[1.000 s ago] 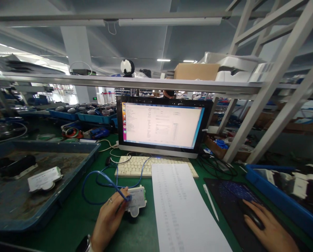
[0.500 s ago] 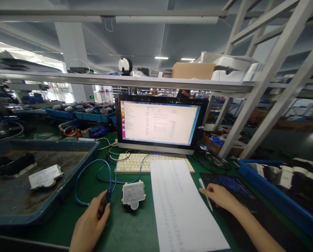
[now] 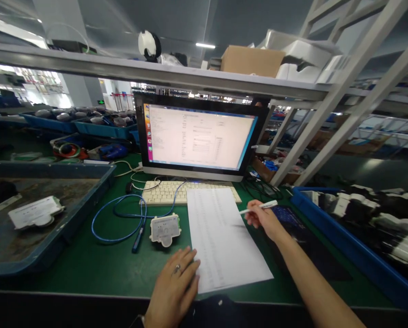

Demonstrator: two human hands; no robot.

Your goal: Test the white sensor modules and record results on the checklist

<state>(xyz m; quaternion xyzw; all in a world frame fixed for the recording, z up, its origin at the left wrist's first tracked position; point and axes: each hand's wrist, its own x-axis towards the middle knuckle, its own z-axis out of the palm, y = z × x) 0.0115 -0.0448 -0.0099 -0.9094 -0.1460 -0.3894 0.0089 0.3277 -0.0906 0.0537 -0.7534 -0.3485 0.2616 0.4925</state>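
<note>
My right hand point(image 3: 262, 219) grips a white pen point(image 3: 258, 207) with its tip over the right side of a long printed paper sheet point(image 3: 217, 237). My left hand point(image 3: 176, 284) lies flat with fingers stretched out, pressing the sheet's lower left corner. Just left of the sheet sits a small white device point(image 3: 164, 229) on the green mat. The blue cable point(image 3: 121, 218) lies loose beside it, its plug end on the mat, touched by neither hand.
A monitor point(image 3: 197, 139) and a keyboard point(image 3: 162, 193) stand behind the sheet. A blue tray point(image 3: 70, 214) at left holds another white device point(image 3: 34, 212). A blue bin point(image 3: 330, 237) of parts lies at right, next to a dark mouse pad point(image 3: 292, 228). A slanted metal frame rises at right.
My left hand let go of the blue cable plug and moved right onto the paper's corner. My right hand left the mouse, picked up the pen and brought it over the sheet.
</note>
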